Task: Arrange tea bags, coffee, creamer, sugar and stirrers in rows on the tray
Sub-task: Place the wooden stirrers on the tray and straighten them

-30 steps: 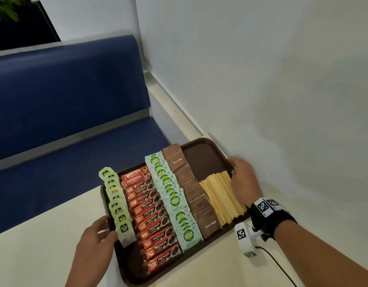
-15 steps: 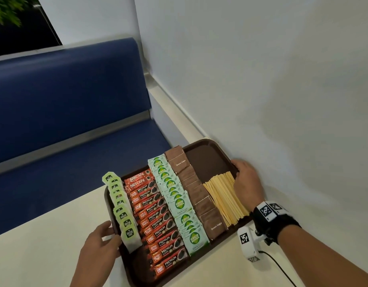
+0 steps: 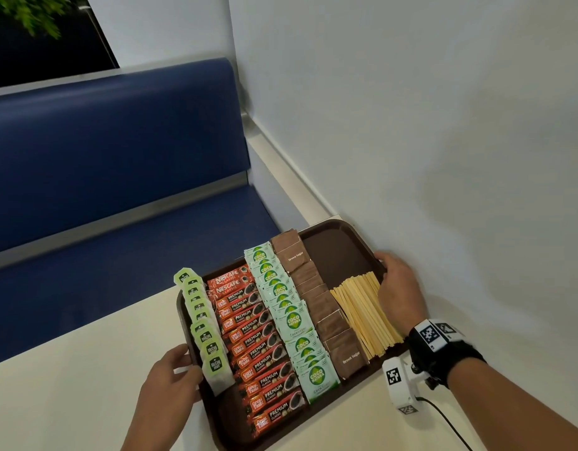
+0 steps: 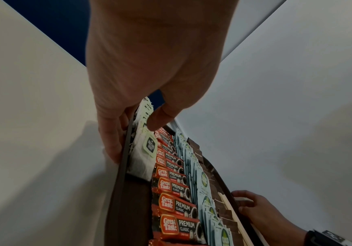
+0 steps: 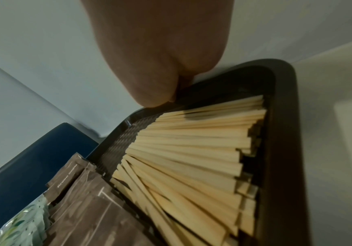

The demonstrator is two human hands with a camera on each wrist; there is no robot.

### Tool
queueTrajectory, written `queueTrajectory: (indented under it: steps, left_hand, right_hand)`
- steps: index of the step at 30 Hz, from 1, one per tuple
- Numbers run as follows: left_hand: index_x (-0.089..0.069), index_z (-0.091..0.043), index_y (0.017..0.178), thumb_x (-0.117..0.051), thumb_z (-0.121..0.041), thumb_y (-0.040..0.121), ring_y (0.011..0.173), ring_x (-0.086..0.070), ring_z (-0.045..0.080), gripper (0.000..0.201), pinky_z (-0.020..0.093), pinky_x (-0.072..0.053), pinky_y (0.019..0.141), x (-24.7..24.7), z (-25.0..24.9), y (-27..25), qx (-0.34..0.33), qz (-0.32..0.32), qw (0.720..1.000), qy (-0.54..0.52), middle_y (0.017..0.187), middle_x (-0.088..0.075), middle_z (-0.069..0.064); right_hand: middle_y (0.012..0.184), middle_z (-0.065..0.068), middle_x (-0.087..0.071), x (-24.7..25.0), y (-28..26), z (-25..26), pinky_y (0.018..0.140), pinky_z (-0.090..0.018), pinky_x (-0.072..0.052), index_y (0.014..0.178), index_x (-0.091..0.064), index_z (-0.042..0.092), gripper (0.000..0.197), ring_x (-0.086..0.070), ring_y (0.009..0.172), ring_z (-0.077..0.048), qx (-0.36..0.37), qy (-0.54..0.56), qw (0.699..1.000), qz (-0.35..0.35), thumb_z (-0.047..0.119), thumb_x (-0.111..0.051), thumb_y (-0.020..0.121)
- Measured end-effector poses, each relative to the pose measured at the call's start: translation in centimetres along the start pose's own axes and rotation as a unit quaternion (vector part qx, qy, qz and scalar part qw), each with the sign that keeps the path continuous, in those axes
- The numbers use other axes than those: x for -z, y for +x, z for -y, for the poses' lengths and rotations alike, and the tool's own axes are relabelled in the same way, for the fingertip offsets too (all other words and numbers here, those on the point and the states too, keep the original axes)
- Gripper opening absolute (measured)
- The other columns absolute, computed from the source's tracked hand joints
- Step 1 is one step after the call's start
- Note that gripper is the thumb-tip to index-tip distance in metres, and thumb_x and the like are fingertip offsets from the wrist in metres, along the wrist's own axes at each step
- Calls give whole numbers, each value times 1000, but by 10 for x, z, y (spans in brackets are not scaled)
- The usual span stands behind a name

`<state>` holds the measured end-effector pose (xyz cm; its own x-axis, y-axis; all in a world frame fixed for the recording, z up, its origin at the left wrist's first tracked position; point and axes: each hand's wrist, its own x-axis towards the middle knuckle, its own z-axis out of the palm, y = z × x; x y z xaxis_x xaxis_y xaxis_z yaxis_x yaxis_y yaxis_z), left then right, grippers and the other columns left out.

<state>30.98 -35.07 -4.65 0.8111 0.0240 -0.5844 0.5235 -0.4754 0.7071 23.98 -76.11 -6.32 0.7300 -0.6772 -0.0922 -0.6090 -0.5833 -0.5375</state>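
The tray's (image 3: 341,252) near corner runs off the bottom of the head view, and both wrist views show mostly the backs of the hands, so the fingertips under the rim stay hidden. The left hand (image 3: 170,387) grips the tray's left rim beside the papery tea bags (image 3: 204,333), thumb over the edge, while the right hand (image 3: 399,289) clasps the right rim next to the flat wooden stirrers (image 3: 362,314). The dark plastic tray sits on a pale table (image 3: 69,385) by the wall, holding glossy red coffee sticks (image 3: 261,353), mint-green sachets (image 3: 294,320) and matte brown sugar packets (image 3: 323,304) in rows.
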Motion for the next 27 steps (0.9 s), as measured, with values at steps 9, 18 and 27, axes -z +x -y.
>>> queueTrajectory:
  steps: [9, 18, 27]
  left_hand:
    - [-50, -6, 154, -62, -5, 107, 118, -65, 42, 48, 57, -62, 92, -2, -2, -2, -3, -6, 1000, 3, 136, -61, 15]
    - [-51, -8, 154, -65, -10, 106, 118, -65, 39, 50, 55, -62, 93, -4, -2, -9, -14, -17, 1000, 7, 138, -60, 13]
    - [-50, -12, 156, -64, -9, 106, 124, -65, 39, 53, 62, -57, 105, -4, 0, -12, -16, -9, 999, 36, 149, -58, 14]
  right_hand:
    - [149, -7, -59, 0, 0, 0, 112, -45, -52, 153, -51, 19, 67, -54, 139, -28, 7, -4, 1000, -3, -15, -54, 97]
    - [152, -7, -57, 1, 0, 3, 114, -45, -51, 155, -51, 19, 67, -53, 141, -28, 5, -1, 1000, -1, -15, -54, 97]
    - [152, -7, -57, 1, -2, 4, 115, -45, -50, 154, -50, 17, 66, -52, 142, -28, 18, -20, 1000, 1, -14, -55, 97]
